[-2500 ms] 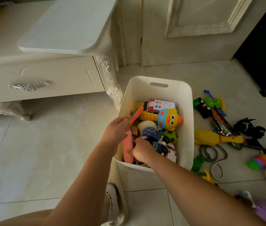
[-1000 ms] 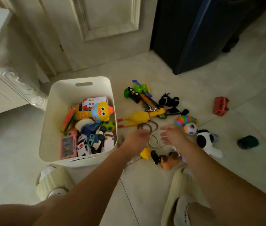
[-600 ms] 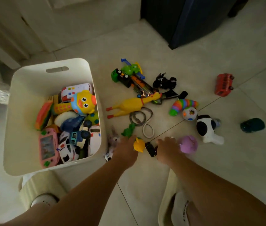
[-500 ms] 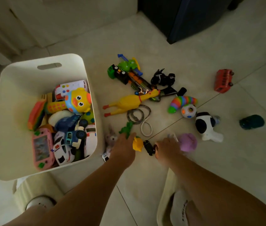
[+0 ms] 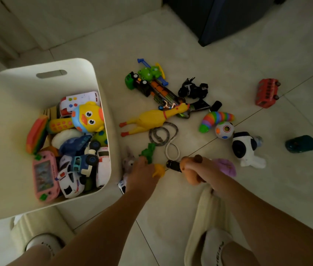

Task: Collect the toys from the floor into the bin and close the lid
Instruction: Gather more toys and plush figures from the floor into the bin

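Pickup step. Right hand (image 5: 202, 169) clamps the orange toy (image 5: 191, 178) low over the floor (image 5: 267, 189), right of the bin (image 5: 13, 104). Left hand (image 5: 142, 175) is on the yellow toy (image 5: 159, 169); I can't tell its grip. Next: lift both, swing left, drop in bin.

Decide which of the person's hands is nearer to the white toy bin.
Left. The left hand reaches down just right of the white toy bin; the right hand, gripping an orange-brown toy, is farther right.

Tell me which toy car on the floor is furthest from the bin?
The dark teal car, alone at the far right; the red bus lies nearer the bin.
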Demonstrator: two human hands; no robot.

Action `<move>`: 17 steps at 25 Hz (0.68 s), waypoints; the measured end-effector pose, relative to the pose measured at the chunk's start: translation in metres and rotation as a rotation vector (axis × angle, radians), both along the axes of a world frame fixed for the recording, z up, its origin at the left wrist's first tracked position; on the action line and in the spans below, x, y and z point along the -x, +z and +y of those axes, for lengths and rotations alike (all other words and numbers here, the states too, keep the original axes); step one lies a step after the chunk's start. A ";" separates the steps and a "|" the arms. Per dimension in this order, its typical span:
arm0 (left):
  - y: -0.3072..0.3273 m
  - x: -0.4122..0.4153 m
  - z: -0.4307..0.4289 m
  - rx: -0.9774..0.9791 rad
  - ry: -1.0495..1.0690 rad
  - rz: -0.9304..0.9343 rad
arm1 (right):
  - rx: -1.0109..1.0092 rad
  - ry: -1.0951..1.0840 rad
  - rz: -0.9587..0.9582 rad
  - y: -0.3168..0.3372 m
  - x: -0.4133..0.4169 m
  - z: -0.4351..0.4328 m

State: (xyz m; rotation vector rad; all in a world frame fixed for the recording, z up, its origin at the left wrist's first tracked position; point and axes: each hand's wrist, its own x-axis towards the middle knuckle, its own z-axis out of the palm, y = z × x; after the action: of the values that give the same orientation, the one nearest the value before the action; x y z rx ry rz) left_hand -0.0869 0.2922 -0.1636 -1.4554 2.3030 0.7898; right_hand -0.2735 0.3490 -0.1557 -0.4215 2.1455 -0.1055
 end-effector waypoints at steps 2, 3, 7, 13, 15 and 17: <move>0.002 -0.003 0.005 -0.069 0.206 0.137 | 0.148 -0.274 -0.214 0.001 -0.003 -0.004; 0.003 -0.003 0.006 -0.157 0.356 0.174 | 0.197 -0.405 -0.300 0.001 -0.006 -0.005; 0.007 -0.001 0.010 -0.518 0.819 0.410 | 0.173 -0.271 -0.335 -0.012 -0.024 -0.010; 0.014 -0.014 0.015 -0.218 0.397 0.290 | 0.083 0.347 0.088 -0.039 -0.055 -0.008; 0.019 -0.012 0.013 -0.192 0.360 0.283 | 0.111 0.228 0.049 -0.034 -0.058 -0.010; 0.022 -0.013 0.012 -0.191 0.349 0.305 | 0.186 0.096 -0.020 -0.033 -0.056 -0.009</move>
State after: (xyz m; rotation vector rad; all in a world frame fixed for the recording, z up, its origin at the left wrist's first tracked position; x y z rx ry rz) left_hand -0.0742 0.3040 -0.1416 -1.7733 2.1221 1.3748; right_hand -0.2180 0.3398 -0.1885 -0.6283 2.0992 -0.2554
